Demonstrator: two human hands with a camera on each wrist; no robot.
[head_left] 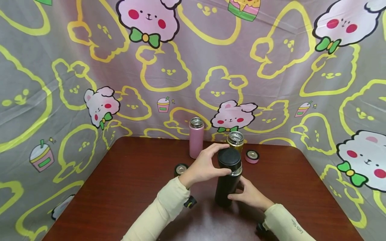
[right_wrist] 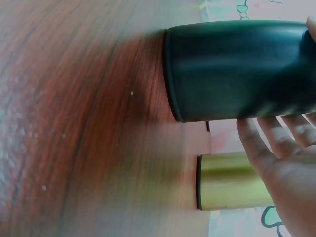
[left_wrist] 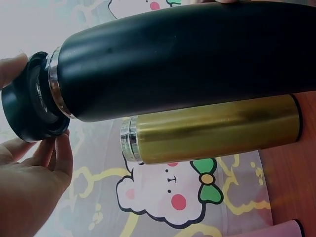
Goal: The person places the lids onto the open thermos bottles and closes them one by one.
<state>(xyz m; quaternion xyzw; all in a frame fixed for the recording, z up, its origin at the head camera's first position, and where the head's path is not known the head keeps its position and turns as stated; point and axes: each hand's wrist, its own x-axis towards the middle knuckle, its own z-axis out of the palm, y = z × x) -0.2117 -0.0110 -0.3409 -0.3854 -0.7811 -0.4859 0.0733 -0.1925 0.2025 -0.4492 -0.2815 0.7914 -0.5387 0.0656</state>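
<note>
Left hand: thumb and fingers curve round the sides of a round matte black lid, holding it between them
Right hand: grips the lower half of a tall matte black cylindrical bottle, thumb on the near side, fingers reaching behind
Black bottle: upright at the near middle of the reddish-brown wood-grain table, a little to the right
Black lid: slightly tipped at the bottle's mouth, a shiny metal neck ring showing below it; whether the two touch all round, I cannot tell
Gold metallic cylindrical bottle: upright just beyond the black one, its silver mouth uncovered
Pink cylindrical bottle: upright at the far side, left of the gold one, silver mouth uncovered
Round pink lid: on the table right of the gold bottle, silvery inside facing up
Round dark-rimmed lid: left of the left hand, inside up, partly hidden by the wrist
Grey patterned cloth: hangs beyond the table and along its left and right, printed with yellow outlines and white cartoon animals
</note>
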